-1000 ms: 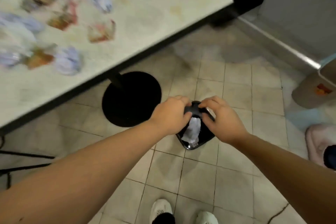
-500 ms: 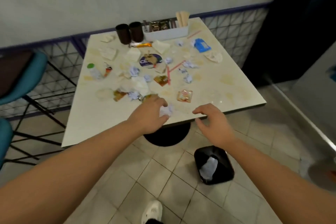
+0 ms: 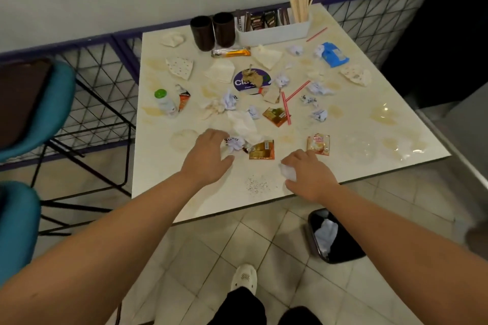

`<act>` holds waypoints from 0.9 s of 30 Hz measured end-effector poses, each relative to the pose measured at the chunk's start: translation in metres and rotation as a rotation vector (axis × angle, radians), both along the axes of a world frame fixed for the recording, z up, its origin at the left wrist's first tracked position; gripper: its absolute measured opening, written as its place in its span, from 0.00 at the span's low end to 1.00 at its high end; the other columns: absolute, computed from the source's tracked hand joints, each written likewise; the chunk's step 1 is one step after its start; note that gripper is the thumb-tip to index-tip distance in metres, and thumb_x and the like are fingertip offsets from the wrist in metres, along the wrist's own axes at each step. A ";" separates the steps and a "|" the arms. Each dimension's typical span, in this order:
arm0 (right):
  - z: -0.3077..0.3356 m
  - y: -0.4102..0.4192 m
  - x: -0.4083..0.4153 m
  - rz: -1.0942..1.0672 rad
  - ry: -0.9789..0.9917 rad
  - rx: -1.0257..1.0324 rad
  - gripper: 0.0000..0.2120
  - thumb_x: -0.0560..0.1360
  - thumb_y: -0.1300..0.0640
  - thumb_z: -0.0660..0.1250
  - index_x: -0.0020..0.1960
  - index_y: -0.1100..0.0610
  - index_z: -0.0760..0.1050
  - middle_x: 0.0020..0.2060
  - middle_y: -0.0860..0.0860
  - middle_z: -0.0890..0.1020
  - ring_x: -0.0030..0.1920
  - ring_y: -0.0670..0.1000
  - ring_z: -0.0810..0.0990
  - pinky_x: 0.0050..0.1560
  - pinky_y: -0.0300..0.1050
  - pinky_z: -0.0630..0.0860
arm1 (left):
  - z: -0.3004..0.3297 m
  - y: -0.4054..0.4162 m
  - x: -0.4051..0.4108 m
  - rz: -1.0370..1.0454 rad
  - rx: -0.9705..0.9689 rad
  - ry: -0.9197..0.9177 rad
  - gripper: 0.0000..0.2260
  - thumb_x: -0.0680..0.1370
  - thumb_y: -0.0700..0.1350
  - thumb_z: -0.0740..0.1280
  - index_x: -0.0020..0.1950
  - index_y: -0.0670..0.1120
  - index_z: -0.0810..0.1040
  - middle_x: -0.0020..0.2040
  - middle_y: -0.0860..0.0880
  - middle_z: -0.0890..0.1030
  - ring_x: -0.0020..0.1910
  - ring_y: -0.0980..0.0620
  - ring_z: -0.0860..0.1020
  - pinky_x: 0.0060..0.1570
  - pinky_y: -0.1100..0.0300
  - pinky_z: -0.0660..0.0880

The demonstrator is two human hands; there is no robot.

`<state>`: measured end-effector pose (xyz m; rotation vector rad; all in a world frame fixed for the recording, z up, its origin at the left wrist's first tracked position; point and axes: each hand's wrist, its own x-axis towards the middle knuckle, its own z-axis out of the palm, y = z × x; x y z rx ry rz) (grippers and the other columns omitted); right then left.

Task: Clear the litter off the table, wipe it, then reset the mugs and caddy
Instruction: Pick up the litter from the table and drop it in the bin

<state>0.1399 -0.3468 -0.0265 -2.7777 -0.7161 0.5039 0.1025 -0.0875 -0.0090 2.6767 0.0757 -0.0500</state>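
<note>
The cream table is strewn with litter: crumpled paper balls, napkins, wrappers, red straws, a blue packet and a small green-capped bottle. Two dark mugs and a white caddy stand at the far edge. My left hand lies open on the table, its fingers beside a printed paper ball and a gold wrapper. Near the front edge, my right hand is closed on a white crumpled paper.
A black bin with white paper in it stands on the tiled floor below the table's front right corner. Teal chairs and a wire-grid fence are at the left. Crumbs lie between my hands. My shoe is below.
My view has come up from the bin to the table. Both hands moved from the bin onto the tabletop, and the right hand has closed on a white paper ball.
</note>
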 end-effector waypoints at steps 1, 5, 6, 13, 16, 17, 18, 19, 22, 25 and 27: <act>-0.002 0.001 0.001 -0.006 0.009 0.007 0.24 0.74 0.54 0.66 0.69 0.52 0.67 0.65 0.53 0.68 0.64 0.55 0.64 0.55 0.50 0.73 | -0.001 -0.003 0.007 -0.028 -0.008 0.000 0.26 0.74 0.50 0.71 0.70 0.45 0.69 0.67 0.44 0.69 0.65 0.43 0.68 0.61 0.55 0.65; -0.006 0.003 0.007 -0.030 0.013 0.045 0.22 0.75 0.60 0.64 0.68 0.53 0.69 0.64 0.53 0.69 0.63 0.55 0.63 0.56 0.49 0.71 | -0.005 -0.022 0.037 -0.143 0.080 0.064 0.34 0.74 0.59 0.69 0.76 0.55 0.59 0.77 0.47 0.58 0.74 0.43 0.56 0.67 0.47 0.63; -0.006 0.003 0.010 -0.031 0.002 0.047 0.22 0.75 0.60 0.64 0.68 0.53 0.69 0.64 0.53 0.69 0.63 0.55 0.64 0.57 0.49 0.71 | -0.006 -0.027 0.045 -0.174 0.141 0.085 0.35 0.74 0.61 0.67 0.77 0.58 0.57 0.78 0.48 0.54 0.75 0.43 0.53 0.68 0.45 0.62; -0.005 -0.004 0.017 -0.047 0.002 0.158 0.19 0.72 0.58 0.66 0.63 0.53 0.74 0.56 0.53 0.75 0.59 0.55 0.69 0.55 0.51 0.73 | -0.023 -0.038 0.071 -0.194 0.302 0.154 0.21 0.80 0.55 0.61 0.73 0.56 0.66 0.73 0.49 0.66 0.69 0.45 0.64 0.60 0.47 0.69; -0.002 -0.007 0.018 -0.071 -0.037 0.225 0.19 0.71 0.57 0.66 0.61 0.53 0.75 0.55 0.51 0.76 0.57 0.53 0.70 0.54 0.49 0.72 | -0.026 -0.033 0.069 -0.196 0.335 0.031 0.13 0.81 0.49 0.58 0.64 0.54 0.76 0.62 0.51 0.76 0.57 0.47 0.73 0.49 0.53 0.70; -0.001 -0.008 0.019 -0.078 -0.053 0.243 0.18 0.71 0.57 0.66 0.61 0.53 0.75 0.55 0.51 0.76 0.56 0.53 0.70 0.54 0.49 0.72 | -0.027 -0.031 0.069 -0.189 0.306 -0.014 0.13 0.81 0.48 0.58 0.62 0.53 0.77 0.60 0.51 0.78 0.55 0.47 0.73 0.48 0.53 0.69; 0.002 -0.008 0.020 -0.086 -0.074 0.264 0.18 0.71 0.58 0.67 0.60 0.53 0.76 0.54 0.51 0.77 0.56 0.53 0.70 0.55 0.48 0.72 | -0.026 -0.029 0.070 -0.178 0.262 -0.066 0.12 0.81 0.47 0.59 0.61 0.52 0.79 0.58 0.51 0.79 0.54 0.47 0.74 0.47 0.53 0.69; 0.004 -0.008 0.022 -0.094 -0.097 0.291 0.17 0.71 0.58 0.67 0.60 0.53 0.76 0.54 0.51 0.77 0.56 0.54 0.71 0.55 0.49 0.72 | -0.023 -0.028 0.071 -0.163 0.213 -0.119 0.12 0.80 0.46 0.60 0.60 0.51 0.80 0.57 0.50 0.80 0.53 0.47 0.74 0.47 0.53 0.70; 0.015 -0.009 0.025 -0.142 -0.164 0.378 0.17 0.70 0.60 0.68 0.59 0.55 0.77 0.52 0.52 0.77 0.55 0.54 0.71 0.53 0.48 0.72 | -0.009 -0.032 0.078 -0.125 0.064 -0.265 0.11 0.79 0.43 0.63 0.59 0.48 0.81 0.55 0.49 0.80 0.52 0.46 0.75 0.49 0.53 0.72; 0.026 -0.017 0.021 -0.204 -0.239 0.457 0.17 0.70 0.61 0.68 0.59 0.56 0.77 0.51 0.51 0.77 0.53 0.53 0.70 0.52 0.44 0.71 | 0.011 -0.046 0.087 -0.147 0.004 -0.373 0.11 0.79 0.42 0.63 0.60 0.47 0.80 0.54 0.48 0.81 0.53 0.46 0.76 0.48 0.53 0.75; 0.033 -0.030 0.014 -0.244 -0.272 0.500 0.16 0.70 0.62 0.68 0.58 0.57 0.77 0.50 0.51 0.77 0.52 0.52 0.71 0.51 0.43 0.70 | 0.024 -0.062 0.091 -0.172 -0.028 -0.433 0.11 0.79 0.43 0.64 0.60 0.46 0.80 0.54 0.47 0.81 0.53 0.47 0.77 0.49 0.54 0.75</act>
